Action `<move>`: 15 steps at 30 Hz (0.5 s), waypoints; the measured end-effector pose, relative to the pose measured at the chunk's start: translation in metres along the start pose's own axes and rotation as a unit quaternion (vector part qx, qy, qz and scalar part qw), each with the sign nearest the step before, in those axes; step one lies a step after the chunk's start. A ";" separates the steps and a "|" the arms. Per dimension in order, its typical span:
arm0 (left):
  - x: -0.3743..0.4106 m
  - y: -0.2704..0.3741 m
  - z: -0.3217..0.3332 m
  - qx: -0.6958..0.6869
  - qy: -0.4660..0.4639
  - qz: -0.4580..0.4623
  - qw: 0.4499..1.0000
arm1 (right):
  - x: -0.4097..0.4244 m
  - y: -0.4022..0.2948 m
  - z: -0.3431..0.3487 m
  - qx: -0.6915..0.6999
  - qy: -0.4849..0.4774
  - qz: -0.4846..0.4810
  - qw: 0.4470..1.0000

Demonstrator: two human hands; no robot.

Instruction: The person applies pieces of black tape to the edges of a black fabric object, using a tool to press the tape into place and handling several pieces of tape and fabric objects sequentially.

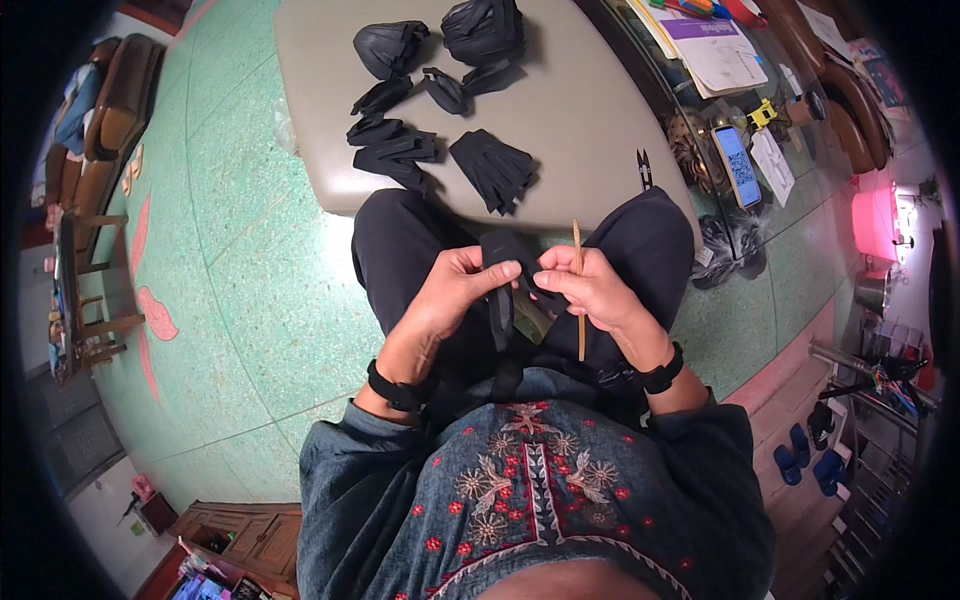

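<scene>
My left hand (465, 289) pinches a black strip of fabric-like material (504, 247) between thumb and fingers, above my lap. My right hand (589, 285) grips the strip's other side and also holds a thin wooden stick (580, 334), upright in the view, between its fingers. On the beige padded surface before me lie several black folded pieces: a fanned bundle (495, 169), looser pieces (394, 154) to its left, and two larger rounded bundles (484, 30) (390, 46) at the far side. Small black thread snips (644, 171) lie near my right knee.
Right of the padded surface, a glass-topped table holds papers (724, 56), a phone (737, 166) with a lit screen and a small yellow object (763, 113). A clear plastic bag (731, 251) with dark contents sits below it. Brown sofas and wooden chairs stand farther off.
</scene>
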State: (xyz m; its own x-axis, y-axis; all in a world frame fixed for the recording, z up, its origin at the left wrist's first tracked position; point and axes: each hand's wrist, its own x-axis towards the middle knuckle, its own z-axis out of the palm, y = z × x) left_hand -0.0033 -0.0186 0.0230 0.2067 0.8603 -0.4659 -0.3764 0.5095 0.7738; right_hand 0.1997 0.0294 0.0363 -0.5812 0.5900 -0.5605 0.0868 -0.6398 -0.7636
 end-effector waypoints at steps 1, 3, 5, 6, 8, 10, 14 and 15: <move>-0.001 0.003 -0.003 0.014 -0.037 -0.015 0.999 | 0.000 -0.001 0.000 -0.002 -0.003 0.009 1.000; -0.003 0.006 -0.003 0.018 -0.043 -0.001 0.999 | 0.001 0.004 -0.004 0.040 -0.034 0.025 0.998; -0.004 0.004 0.000 0.027 -0.046 0.030 0.998 | 0.003 0.010 -0.007 0.074 -0.059 0.042 0.995; -0.005 0.003 0.002 0.014 -0.041 0.038 0.998 | 0.002 0.010 -0.007 0.086 -0.060 0.043 0.994; -0.008 -0.001 0.011 -0.013 -0.030 0.053 0.998 | -0.001 0.008 -0.004 0.109 -0.064 0.046 0.991; -0.011 -0.003 0.017 -0.013 0.009 0.058 0.998 | -0.005 0.005 0.003 0.067 -0.033 0.016 0.997; -0.013 -0.010 0.030 0.035 0.104 0.087 0.990 | -0.010 -0.003 0.024 -0.053 0.057 -0.129 0.989; -0.013 -0.010 0.033 0.060 0.126 0.098 0.985 | -0.008 0.001 0.023 -0.042 0.056 -0.146 0.987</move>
State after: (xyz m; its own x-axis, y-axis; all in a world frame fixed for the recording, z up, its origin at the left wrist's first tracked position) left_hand 0.0275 -0.0343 0.0352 -0.0963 0.9187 -0.3831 -0.2736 0.3456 0.8976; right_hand 0.1860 0.0124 0.0476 -0.4992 0.7966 -0.3408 -0.0016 -0.3942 -0.9190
